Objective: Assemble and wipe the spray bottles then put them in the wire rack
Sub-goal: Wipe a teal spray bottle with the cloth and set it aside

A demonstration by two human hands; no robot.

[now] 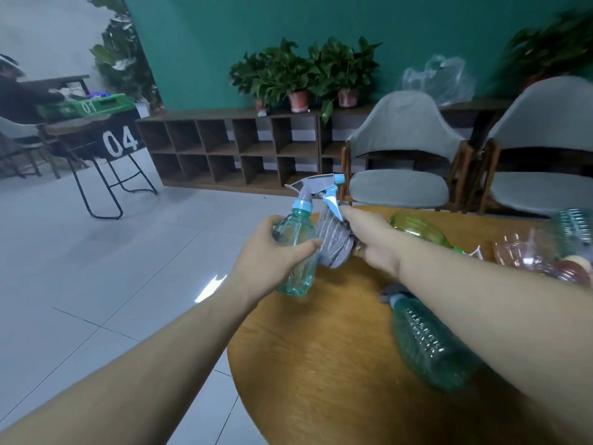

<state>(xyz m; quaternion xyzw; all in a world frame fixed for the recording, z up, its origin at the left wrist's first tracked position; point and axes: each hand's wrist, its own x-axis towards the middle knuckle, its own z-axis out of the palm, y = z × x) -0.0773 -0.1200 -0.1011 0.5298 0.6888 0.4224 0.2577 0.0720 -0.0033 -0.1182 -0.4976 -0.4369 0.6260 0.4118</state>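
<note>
My left hand (pixel 272 252) grips a teal see-through spray bottle (pixel 298 248) upright above the left edge of the round wooden table (pixel 321 364). Its grey and blue trigger head (pixel 317 186) is screwed on. Beside the bottle, my right hand (pixel 372 239) holds a bunched grey cloth (pixel 333 242) pressed against its side. Another teal bottle (pixel 430 345) lies on the table under my right forearm. A yellow-green bottle (pixel 417 229) lies farther back. At the right edge lie a pink bottle (pixel 539 258) and one more teal bottle (pixel 574 226).
Two grey padded chairs (pixel 401 162) stand behind the table. A low wooden cubby shelf (pixel 231 149) with potted plants (pixel 298 75) runs along the green wall. A person sits at a desk marked 04 (pixel 118 142) at far left. Pale floor tiles (pixel 96 268) lie to the left.
</note>
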